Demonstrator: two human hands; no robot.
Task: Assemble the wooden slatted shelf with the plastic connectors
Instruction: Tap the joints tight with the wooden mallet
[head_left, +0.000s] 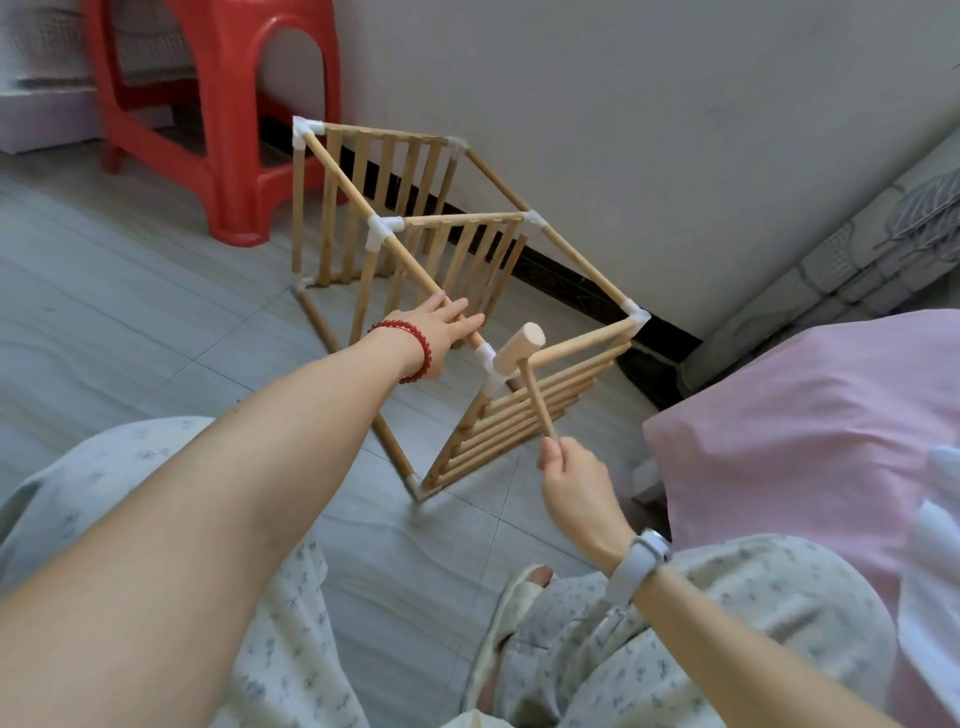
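Note:
The wooden slatted shelf (452, 244) lies on its side on the grey floor, with three slatted panels joined by long rods and white plastic connectors (383, 231). My left hand (441, 335) grips the near upper rod just left of a white corner connector (487, 357). My right hand (574, 480) holds the thin handle of a small wooden mallet (519, 347). The mallet's head sits right by that near corner connector; I cannot tell whether they touch.
A red plastic stool (223, 114) stands at the back left. A white wall with a dark skirting board (566, 283) runs behind the shelf. A pink-covered bed (810, 415) fills the right side. My knees and a slippered foot (519, 597) are at the bottom.

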